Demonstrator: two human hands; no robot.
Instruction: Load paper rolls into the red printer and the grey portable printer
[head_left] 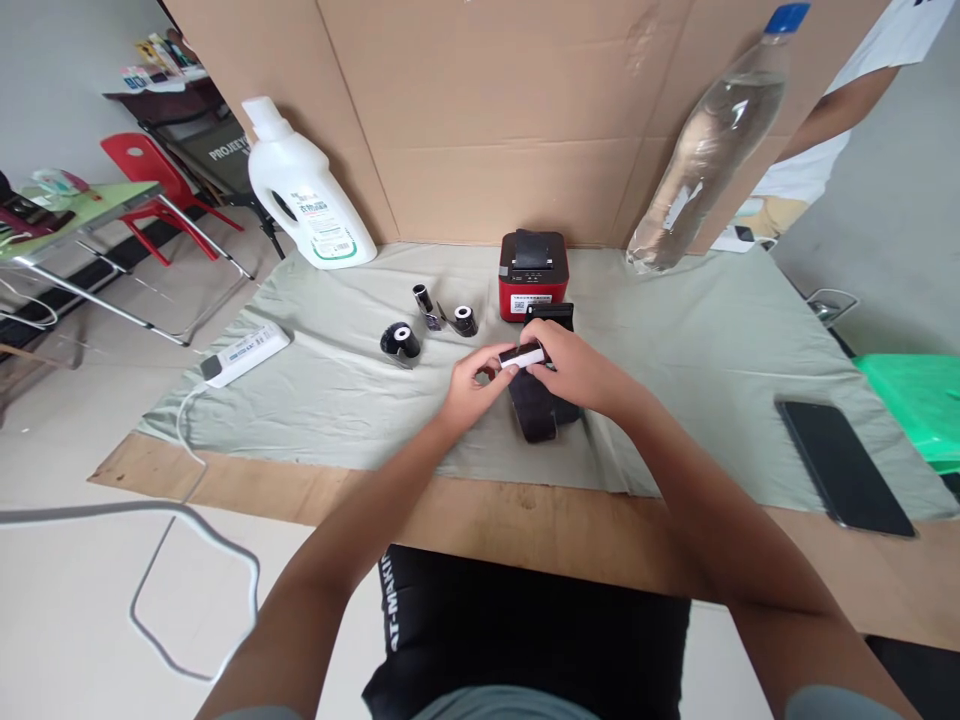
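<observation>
Between my two hands is a small paper roll (522, 356), dark on top with a white strip along the side facing me. My left hand (478, 382) pinches its left end, while the fingers of my right hand (576, 366) close around its right end. Under my hands lies a dark, flat strip or pouch (534, 412), partly covered by them. Just behind stands a red and black receipt printer (532, 276) with a dark strip over its top. Left of it are several small black rolls, among them a roll with a white core (401, 340) and another roll (465, 321).
A white detergent bottle (307, 195) and a large water bottle (709, 150) lean by the cardboard panel (495, 120). A white power strip (246, 354) lies left, a black phone (844, 466) right. Behind the panel, a person's arm (847, 112) shows.
</observation>
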